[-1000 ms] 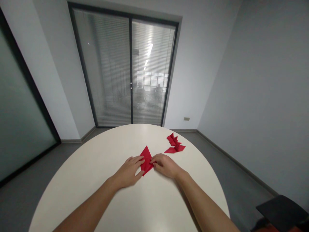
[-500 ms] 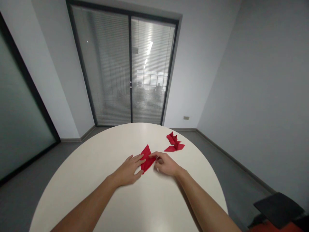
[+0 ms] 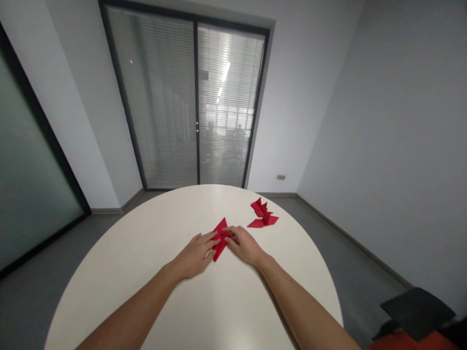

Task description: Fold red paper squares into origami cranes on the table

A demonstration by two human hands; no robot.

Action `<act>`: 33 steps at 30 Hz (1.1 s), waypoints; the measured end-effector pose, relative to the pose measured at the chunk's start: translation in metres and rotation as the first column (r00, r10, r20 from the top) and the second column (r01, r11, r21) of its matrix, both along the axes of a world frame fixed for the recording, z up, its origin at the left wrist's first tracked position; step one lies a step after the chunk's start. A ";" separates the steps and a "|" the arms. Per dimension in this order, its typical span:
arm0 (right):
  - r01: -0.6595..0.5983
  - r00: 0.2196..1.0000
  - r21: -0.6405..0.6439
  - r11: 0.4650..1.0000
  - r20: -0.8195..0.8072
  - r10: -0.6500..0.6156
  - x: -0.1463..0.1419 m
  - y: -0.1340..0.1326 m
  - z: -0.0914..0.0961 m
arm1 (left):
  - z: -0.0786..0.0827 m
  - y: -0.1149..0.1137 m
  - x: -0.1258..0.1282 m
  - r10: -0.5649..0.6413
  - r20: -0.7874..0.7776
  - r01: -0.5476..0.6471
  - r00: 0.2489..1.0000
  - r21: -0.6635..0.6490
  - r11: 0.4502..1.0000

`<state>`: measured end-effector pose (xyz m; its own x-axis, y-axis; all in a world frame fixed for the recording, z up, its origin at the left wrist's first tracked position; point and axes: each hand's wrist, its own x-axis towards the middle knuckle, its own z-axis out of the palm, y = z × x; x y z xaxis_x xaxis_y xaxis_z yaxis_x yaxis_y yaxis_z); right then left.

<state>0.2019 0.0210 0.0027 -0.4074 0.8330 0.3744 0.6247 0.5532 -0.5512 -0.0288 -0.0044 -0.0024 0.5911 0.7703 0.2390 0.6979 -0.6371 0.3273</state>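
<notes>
A folded piece of red paper (image 3: 220, 238) lies on the white round table (image 3: 189, 311), partly covered by fingers. My left hand (image 3: 197, 253) rests flat at its left edge, fingers stretched and apart, with some fingertips on the paper. From the right, my right hand (image 3: 243, 244) has its fingers curled onto the paper, thumb and fingertips gripping the right side, which is hidden beneath them. Beyond my right hand sit red origami pieces (image 3: 266, 220) with pointed tips and flat wings, near the table's far right edge.
A black and red chair (image 3: 418, 313) stands at the lower right, beyond the table edge. Behind the table are a glass partition with blinds (image 3: 164, 112) and a white wall with a socket plate (image 3: 280, 177).
My right hand has moved slightly left and farther over the red paper, bringing its right corner inward. The left hand stays nearly where it was.
</notes>
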 end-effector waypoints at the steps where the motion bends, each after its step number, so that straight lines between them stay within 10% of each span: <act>1: 0.004 1.000 0.005 1.000 0.005 -0.005 -0.001 0.000 0.000 | -0.001 0.000 0.000 -0.005 0.008 0.004 1.000 0.021 1.000; 33: -0.058 0.986 0.105 0.993 0.161 0.041 0.001 -0.003 0.013 | 0.033 -0.016 -0.001 -0.200 -0.118 0.202 0.973 0.002 0.979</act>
